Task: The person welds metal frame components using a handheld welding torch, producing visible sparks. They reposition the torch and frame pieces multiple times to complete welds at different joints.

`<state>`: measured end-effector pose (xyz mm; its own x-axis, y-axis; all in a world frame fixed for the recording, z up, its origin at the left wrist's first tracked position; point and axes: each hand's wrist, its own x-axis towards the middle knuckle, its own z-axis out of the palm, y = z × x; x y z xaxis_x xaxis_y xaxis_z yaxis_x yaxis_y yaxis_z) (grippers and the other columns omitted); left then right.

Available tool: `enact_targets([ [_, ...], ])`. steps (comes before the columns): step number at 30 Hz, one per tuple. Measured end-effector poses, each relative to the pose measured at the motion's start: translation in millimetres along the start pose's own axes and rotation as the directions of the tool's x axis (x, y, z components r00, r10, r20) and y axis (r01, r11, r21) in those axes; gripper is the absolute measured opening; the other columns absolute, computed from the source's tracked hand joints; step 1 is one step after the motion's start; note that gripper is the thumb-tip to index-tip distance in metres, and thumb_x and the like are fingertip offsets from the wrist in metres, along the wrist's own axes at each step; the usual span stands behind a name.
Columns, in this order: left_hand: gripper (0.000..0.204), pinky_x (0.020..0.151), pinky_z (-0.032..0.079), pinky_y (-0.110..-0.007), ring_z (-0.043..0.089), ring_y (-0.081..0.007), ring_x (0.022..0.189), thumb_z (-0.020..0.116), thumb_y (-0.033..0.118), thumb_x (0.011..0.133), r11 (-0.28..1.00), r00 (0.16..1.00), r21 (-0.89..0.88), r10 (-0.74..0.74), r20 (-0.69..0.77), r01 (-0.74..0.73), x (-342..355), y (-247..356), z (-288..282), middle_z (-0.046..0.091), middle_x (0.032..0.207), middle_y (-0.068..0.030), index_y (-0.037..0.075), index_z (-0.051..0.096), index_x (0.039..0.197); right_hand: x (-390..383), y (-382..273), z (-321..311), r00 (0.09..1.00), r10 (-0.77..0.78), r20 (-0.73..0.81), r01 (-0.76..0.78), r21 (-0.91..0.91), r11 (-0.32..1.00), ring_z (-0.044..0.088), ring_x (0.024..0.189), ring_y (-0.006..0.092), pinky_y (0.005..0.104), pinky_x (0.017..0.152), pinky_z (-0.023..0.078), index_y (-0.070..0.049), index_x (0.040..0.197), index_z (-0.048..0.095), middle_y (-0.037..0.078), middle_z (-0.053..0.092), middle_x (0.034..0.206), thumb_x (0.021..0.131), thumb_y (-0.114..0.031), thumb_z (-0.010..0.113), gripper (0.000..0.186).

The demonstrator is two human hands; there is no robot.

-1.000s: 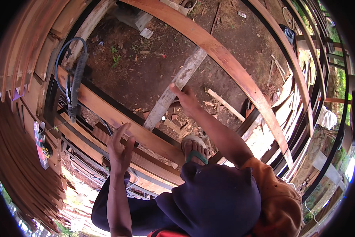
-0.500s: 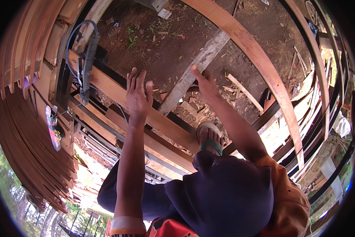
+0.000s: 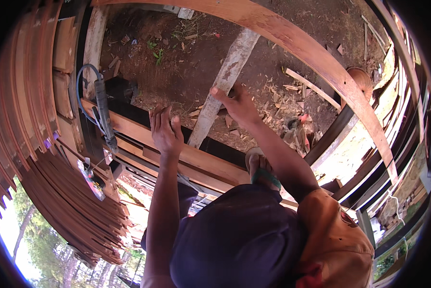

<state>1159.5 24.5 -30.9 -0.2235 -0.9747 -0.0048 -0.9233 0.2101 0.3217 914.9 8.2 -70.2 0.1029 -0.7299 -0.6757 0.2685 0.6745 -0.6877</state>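
Note:
My left hand [image 3: 166,130] is raised above a long reddish-brown board [image 3: 196,156], fingers loosely spread and nothing in them. Farther right, my right hand [image 3: 240,106] has its thumb stretched out over a pale, stained wooden crosspiece [image 3: 232,57]. Its other fingers point away from me and are partly hidden; I see nothing held, and contact with the wood cannot be made out. Below the hands my foot in a green-strapped sandal [image 3: 265,176] rests by the boards. Dark blue cloth [image 3: 234,235] covers the lower middle.
A curved-looking long plank [image 3: 292,38] spans the far side. Stacked brown boards [image 3: 71,201] fill the left. A dark tubular tool with a blue cable [image 3: 102,108] lies on the left boards. Wood chips [image 3: 278,98] litter the dirt ground, and more timber [image 3: 378,177] lies right.
The whole view has shifted, with the tool and boards lower in it. My right hand appears closer to my left and farther left. Both hands keep much the same shape.

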Motion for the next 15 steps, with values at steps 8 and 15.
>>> enact_targets([
  [8,0.039,0.11,0.041,-0.058,0.059,-0.0449,0.119,0.048,0.032,0.106,0.997,0.997,0.079,0.002,0.078,-0.008,8,6,0,0.065,0.12,-0.0236,-0.001,0.064,0.12,-1,-11,-2,0.999,-0.038,0.015,0.039,-0.079,0.996,0.073,0.077,0.0216,0.0358,0.065,0.059,0.006,0.132,0.054,0.019,0.075,0.099,0.085,-0.061,0.08,0.086],
  [15,0.038,0.101,0.048,-0.052,0.062,-0.043,0.113,0.05,0.033,0.106,0.991,0.984,0.12,-0.074,0.16,0.055,5,4,2,0.067,0.118,-0.0216,0.001,0.065,0.12,1,-10,-5,0.999,-0.026,0.043,0.029,-0.079,0.996,0.075,0.087,0.0252,0.0379,0.073,0.061,0.006,0.131,0.056,0.021,0.074,0.102,0.085,-0.063,0.078,0.085],
])
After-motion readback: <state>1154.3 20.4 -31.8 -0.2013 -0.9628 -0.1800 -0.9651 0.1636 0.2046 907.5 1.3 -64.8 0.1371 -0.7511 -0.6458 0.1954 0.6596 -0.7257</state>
